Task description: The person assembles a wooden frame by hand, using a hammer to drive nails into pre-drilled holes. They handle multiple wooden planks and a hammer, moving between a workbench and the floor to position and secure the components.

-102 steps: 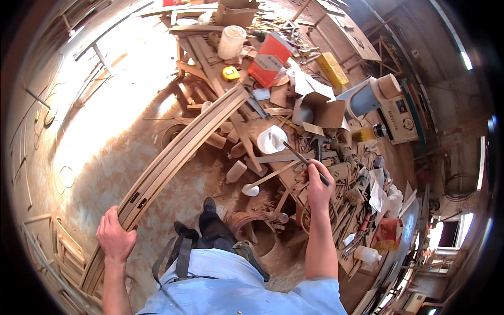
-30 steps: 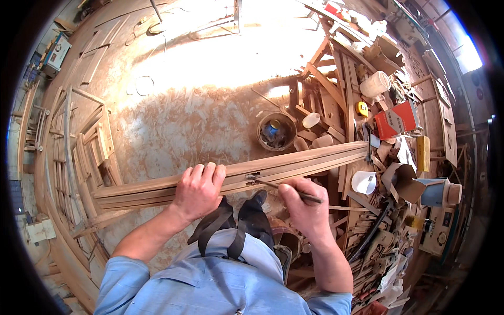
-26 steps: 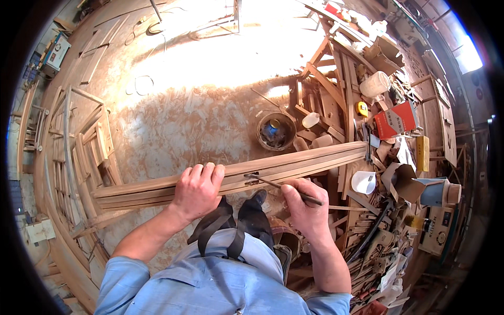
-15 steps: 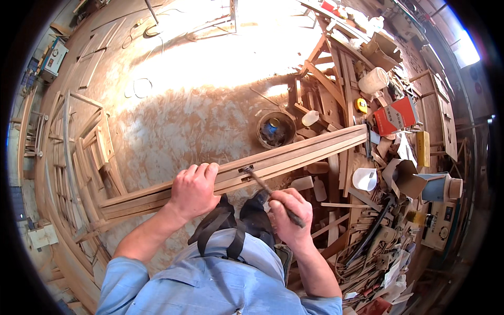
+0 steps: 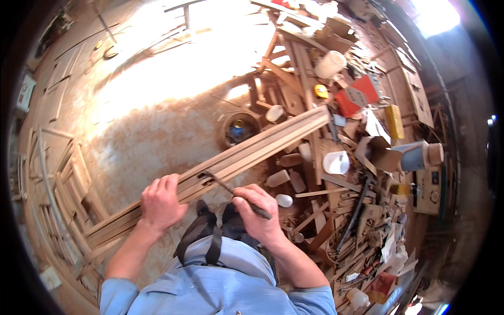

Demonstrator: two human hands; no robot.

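While the left hand (image 5: pixel 160 205) curls its fingers over the wooden bars (image 5: pixel 278 139), which run from eight o'clock to two o'clock across the view, the right hand (image 5: pixel 255 222) clenches a thin stick (image 5: pixel 226 185), tip at their dark slots (image 5: pixel 205 178). A white cup (image 5: pixel 336 163) sits at three o'clock.

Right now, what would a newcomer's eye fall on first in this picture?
Probably the long wooden pieces slanting across the middle, under the left hand; the right hand holds a dark tool over them. Then the glaring sunlit floor at upper left and the red box at upper right.
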